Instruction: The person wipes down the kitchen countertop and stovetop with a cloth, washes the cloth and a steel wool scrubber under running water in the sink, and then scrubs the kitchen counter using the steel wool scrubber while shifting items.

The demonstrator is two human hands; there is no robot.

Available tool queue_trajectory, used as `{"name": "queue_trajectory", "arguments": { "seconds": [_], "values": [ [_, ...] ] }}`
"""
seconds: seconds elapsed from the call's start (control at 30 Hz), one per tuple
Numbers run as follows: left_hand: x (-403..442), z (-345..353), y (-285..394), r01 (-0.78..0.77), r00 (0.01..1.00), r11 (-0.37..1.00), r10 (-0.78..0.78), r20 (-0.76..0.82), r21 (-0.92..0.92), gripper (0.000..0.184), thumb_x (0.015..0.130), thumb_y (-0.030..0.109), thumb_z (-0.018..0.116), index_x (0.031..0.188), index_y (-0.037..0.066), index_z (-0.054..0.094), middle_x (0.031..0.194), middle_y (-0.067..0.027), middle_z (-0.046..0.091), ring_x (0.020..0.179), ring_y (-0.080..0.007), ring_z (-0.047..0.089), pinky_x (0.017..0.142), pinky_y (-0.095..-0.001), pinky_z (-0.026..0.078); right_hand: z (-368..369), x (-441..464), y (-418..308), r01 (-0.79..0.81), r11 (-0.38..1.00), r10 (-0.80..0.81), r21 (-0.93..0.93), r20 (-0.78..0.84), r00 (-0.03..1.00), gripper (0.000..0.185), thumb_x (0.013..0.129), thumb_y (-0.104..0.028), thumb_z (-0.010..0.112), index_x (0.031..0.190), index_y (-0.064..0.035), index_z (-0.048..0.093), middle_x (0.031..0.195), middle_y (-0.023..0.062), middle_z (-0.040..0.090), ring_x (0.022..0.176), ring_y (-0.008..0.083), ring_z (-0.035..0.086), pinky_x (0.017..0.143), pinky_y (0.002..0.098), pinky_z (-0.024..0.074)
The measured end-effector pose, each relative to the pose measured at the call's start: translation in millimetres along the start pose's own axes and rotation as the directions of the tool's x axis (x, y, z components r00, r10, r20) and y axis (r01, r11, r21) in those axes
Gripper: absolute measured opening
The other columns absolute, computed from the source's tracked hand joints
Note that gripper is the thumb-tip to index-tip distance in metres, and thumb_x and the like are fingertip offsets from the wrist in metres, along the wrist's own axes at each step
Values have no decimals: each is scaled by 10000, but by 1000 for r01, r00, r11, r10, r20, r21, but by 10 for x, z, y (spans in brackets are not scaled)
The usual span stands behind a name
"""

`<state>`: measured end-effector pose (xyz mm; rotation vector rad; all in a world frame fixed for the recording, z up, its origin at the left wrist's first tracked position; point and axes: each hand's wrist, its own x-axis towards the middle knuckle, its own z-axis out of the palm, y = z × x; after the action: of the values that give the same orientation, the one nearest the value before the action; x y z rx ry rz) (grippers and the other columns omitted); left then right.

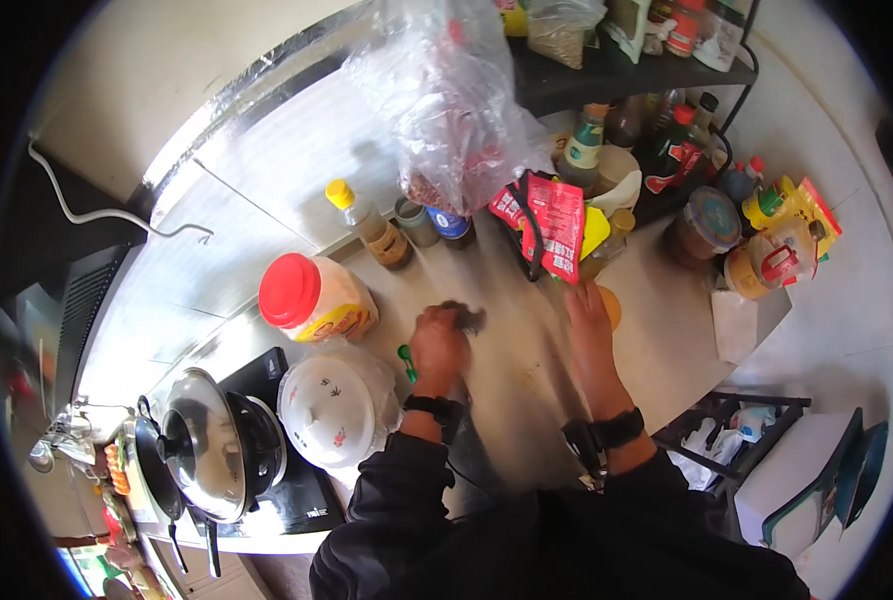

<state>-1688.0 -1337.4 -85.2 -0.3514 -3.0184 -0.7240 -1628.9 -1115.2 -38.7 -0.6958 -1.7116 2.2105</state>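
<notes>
My left hand (438,345) is over the counter (511,400), its fingers closed on a dark crumpled cloth (464,316) and somewhat blurred. A small green object (407,362) lies just left of that hand. Further right, my right hand (588,325) reaches forward with its fingertips at the lower edge of a red packet (554,222). Whether it grips the packet cannot be made out. Beside those fingers is a round orange-yellow thing (611,308), partly hidden. A yellow packet and a small bottle (616,235) stand right behind the hand.
A red-lidded jar (316,298), a yellow-capped bottle (371,228) and a lidded white bowl (328,408) stand left. A pan with a glass lid (204,445) is on the cooktop. Plastic bags (446,110) hang at the back. Right are a brown tub (704,225) and a bottle shelf (616,80).
</notes>
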Motion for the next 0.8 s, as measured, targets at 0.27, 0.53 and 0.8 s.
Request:
{"name": "queue_trajectory", "arguments": {
  "seconds": [0.27, 0.53, 0.8],
  "values": [
    [523, 88, -659, 185, 966, 924, -108, -236, 335, 205, 811, 136, 556, 937, 0, 643, 1081, -168, 613, 1019, -372, 574, 846, -457, 494, -888, -754, -28, 104, 958, -57, -267, 178, 982, 438, 923, -191, 623, 1297, 16, 527, 1263, 147, 618, 1217, 207, 555, 1009, 316, 421],
    [143, 228, -395, -17, 996, 826, -34, 80, 564, 267, 819, 161, 559, 1021, 1, 630, 1089, -201, 632, 1050, -355, 590, 927, -407, 464, -1534, -1058, 85, 69, 895, -86, -442, -18, 996, 297, 913, -198, 621, 1133, -2, 642, 1070, 149, 693, 1036, 244, 655, 926, 336, 476],
    [398, 422, -410, -84, 996, 956, 80, 26, 282, 353, 874, 205, 535, 1092, -67, 591, 1229, -283, 574, 1099, -419, 576, 932, -463, 482, -1680, -1197, 46, 125, 820, -146, -558, 7, 989, 273, 905, -209, 622, 1121, -45, 654, 1051, 164, 684, 1001, 302, 651, 904, 367, 477]
  ]
}}
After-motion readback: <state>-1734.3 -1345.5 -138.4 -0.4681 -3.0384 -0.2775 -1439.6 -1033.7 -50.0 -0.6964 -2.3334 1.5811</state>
